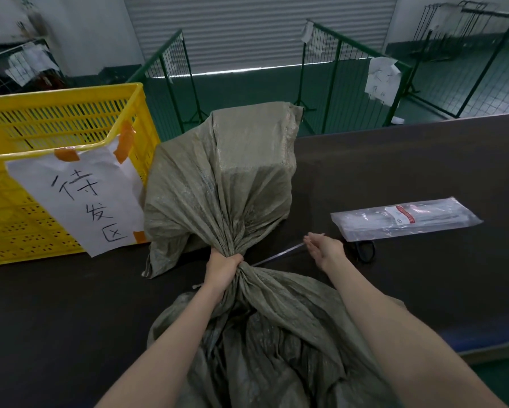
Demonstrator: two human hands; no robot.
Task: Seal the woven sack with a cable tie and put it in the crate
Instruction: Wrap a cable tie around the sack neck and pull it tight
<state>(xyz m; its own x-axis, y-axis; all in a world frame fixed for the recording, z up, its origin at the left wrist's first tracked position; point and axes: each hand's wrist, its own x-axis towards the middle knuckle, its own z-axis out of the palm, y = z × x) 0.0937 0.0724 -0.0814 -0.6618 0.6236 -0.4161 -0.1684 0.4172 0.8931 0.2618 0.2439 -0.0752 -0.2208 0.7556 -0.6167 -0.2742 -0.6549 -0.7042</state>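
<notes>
A grey-green woven sack [232, 178] lies on the dark table, its bulky body far from me and its loose mouth spread toward me. My left hand [222, 266] grips the gathered neck of the sack. A white cable tie [279, 254] lies under the neck, one end sticking out left of my wrist. My right hand [324, 248] pinches the tie's other end, to the right of the neck. The yellow slatted crate [20, 189] stands at the left, a handwritten paper sign taped to its corner.
A clear bag of cable ties [403, 220] lies on the table [424, 160] to the right, with black scissors [366, 250] just in front of it. Green wire-mesh fence panels [344, 78] stand on the floor beyond the table's far edge.
</notes>
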